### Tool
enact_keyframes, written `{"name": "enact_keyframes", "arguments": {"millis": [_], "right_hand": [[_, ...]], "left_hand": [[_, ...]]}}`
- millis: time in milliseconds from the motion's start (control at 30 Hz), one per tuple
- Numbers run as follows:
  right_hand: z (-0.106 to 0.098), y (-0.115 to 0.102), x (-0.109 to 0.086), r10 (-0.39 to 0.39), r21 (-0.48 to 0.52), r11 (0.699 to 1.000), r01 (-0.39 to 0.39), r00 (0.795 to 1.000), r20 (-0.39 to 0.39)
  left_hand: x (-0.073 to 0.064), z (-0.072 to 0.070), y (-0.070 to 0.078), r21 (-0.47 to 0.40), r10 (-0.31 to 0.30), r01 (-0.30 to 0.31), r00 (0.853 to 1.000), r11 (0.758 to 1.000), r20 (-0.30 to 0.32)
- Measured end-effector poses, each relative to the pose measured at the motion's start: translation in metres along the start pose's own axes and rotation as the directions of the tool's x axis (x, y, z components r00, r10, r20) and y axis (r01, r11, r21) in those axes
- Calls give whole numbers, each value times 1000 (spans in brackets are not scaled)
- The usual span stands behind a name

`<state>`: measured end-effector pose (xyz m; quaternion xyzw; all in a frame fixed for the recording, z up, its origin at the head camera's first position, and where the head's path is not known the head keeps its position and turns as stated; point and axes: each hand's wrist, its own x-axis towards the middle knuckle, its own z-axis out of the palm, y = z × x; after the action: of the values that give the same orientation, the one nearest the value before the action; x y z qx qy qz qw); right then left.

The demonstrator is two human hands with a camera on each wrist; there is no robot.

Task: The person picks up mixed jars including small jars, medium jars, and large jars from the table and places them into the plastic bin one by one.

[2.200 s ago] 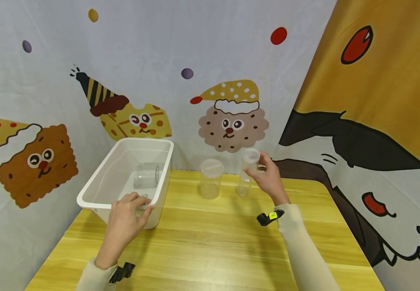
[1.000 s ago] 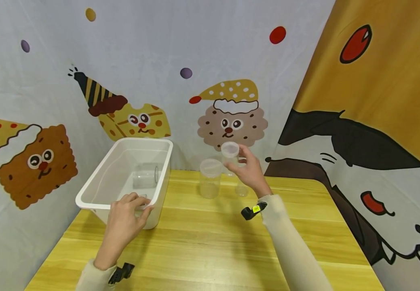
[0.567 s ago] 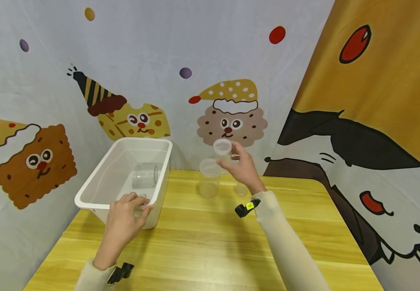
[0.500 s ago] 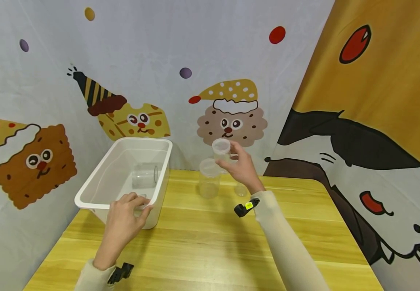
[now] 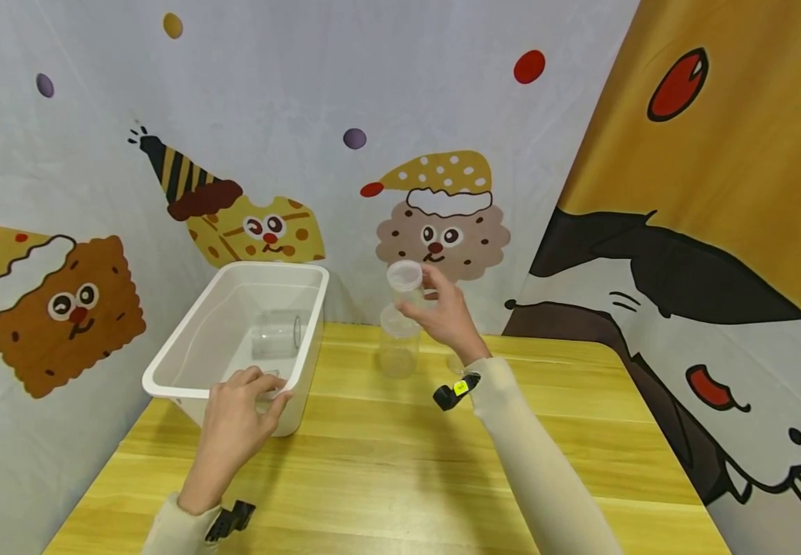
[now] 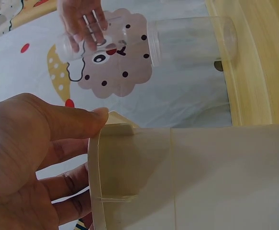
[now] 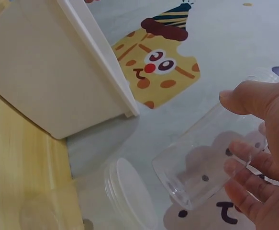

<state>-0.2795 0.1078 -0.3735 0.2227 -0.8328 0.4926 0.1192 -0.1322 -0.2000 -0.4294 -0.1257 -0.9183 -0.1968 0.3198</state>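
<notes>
My right hand (image 5: pixel 442 312) grips a narrow clear plastic jar (image 7: pixel 196 158) with a translucent lid, held upright in the air, thumb on one side and fingers on the other. In the head view the held jar overlaps the top of a wider clear lidded jar (image 5: pixel 398 356) standing on the table. My left hand (image 5: pixel 239 412) pinches the near right corner of a white plastic bin (image 6: pixel 216 177), thumb outside the rim and fingers inside. Inside the bin a clear jar (image 5: pixel 277 336) lies on its side.
A smaller clear container (image 5: pixel 455 363) stands right of the wide jar, mostly hidden behind my right wrist. Another clear piece (image 5: pixel 272 375) shows in the bin beside my left fingers. The wooden table (image 5: pixel 372 478) ends at a cartoon-printed cloth (image 5: pixel 344 200).
My right hand has lifted the narrow jar from beside the small container and carried it left, over the wide jar. The left hand stays on the bin rim.
</notes>
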Motion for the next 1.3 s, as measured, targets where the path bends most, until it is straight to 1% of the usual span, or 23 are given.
{"name": "enact_keyframes", "arguments": {"millis": [167,400,600,833,1000,1300], "right_hand": [[8,-4,4,-13,-10,1000,13,1000,12],[17,-10,9,-44,10,999,44,998,42],[22,-17,14,-27,-7,1000,28,998,62],[30,-25,21,-30,28,999,28,996,87],[36,-32,24,-12,25,1000,9,994,107],[49,-44,33,-29,-2,1000,30,991,134]], "left_hand": [[0,1,-1,-8,8,-8,1000,1000,-2],[0,0,0,-14,3,-3,1000,1000,1],[0,1,-1,-8,8,-8,1000,1000,-4],[1,0,-1,-11,18,-18,1000,1000,-8],[1,0,-1,-15,22,-22,1000,1000,-5],[1,-1,-1,-12,18,-18,1000,1000,0]]}}
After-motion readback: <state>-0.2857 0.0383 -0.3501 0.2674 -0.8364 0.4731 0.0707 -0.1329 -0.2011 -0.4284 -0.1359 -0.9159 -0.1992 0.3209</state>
